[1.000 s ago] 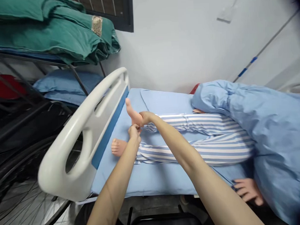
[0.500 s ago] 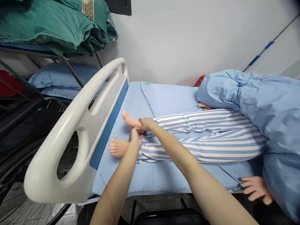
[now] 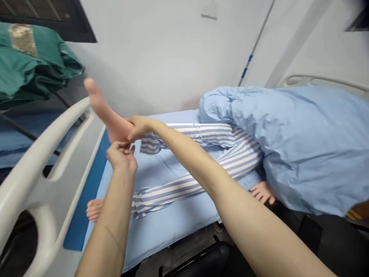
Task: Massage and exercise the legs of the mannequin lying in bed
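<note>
A manikin in blue-and-white striped trousers (image 3: 180,191) lies on the bed, its far leg raised off the sheet. My right hand (image 3: 139,127) wraps round the ankle of that leg, close to the trouser cuff. Cupped beneath the heel, my left hand (image 3: 121,155) has its fingers curled against the raised foot (image 3: 103,109), whose toes point up and to the left. The near foot (image 3: 94,209) rests on the sheet, partly hidden by my left forearm. A light blue quilt (image 3: 312,146) covers the upper body, and one manikin hand (image 3: 263,192) sticks out at the bed's near edge.
The white footboard (image 3: 64,155) stands close by on the left. Beyond it a folded green cover (image 3: 45,58) lies on a rack. A drip pole (image 3: 254,51) leans against the wall behind the quilt. A black chair (image 3: 201,263) stands at the bed's near side.
Both my hands have lifted the manikin's far foot from near the sheet up above the bed, its knee now bent. My view has turned to the right.
</note>
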Tool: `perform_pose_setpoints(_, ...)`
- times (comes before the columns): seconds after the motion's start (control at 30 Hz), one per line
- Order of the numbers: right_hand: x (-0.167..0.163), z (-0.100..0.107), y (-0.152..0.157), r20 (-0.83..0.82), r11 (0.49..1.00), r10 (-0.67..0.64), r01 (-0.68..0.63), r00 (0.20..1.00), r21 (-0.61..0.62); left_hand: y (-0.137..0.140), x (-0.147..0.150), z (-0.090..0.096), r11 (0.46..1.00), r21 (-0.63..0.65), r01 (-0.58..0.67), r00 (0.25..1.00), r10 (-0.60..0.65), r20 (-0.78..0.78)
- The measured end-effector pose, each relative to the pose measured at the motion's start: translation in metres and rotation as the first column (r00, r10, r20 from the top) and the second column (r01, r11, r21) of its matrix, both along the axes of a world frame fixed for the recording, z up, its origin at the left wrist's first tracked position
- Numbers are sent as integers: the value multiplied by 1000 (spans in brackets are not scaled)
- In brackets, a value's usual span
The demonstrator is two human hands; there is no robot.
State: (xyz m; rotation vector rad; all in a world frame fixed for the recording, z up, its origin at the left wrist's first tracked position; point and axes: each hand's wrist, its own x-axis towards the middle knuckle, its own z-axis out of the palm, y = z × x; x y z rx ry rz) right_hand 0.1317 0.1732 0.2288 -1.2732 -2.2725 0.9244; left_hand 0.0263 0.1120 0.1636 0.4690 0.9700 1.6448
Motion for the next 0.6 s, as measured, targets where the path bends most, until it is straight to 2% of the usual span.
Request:
perform_pose_setpoints(0.07,19,29,5,-35,999,28,-27,999,42,4,15,28,987,152,58,998,-57,-15)
perform_pose_setpoints(0.13,41,58,8,-78,996,39,-32,996,89,8,30,54,949,282,138,990,-134,-31)
perform_pose_setpoints(0.23,73,99,5,-148,988,4,19,989,152,9,54,89,883,409,231,973,-220,-75)
perform_pose_setpoints(0.33,100,128,-4,-183,983,-25,58,983,174,3,72,113,814,498,300,954,-255,-159)
perform_pose_setpoints(0.4,110,139,-9,-200,988,-1,33,980,154,-2,77,118,753,556,352,936,-277,-218)
perform_pose_setpoints(0.47,111,141,-12,-218,991,19,11,976,132,-6,77,116,708,596,380,925,-287,-249)
perform_pose_setpoints(0.53,104,134,-13,-217,992,11,17,976,126,-8,70,106,712,597,369,929,-281,-240)
perform_pose_setpoints(0.6,90,120,-10,-192,992,-15,38,981,120,-9,59,91,742,571,351,937,-275,-217)
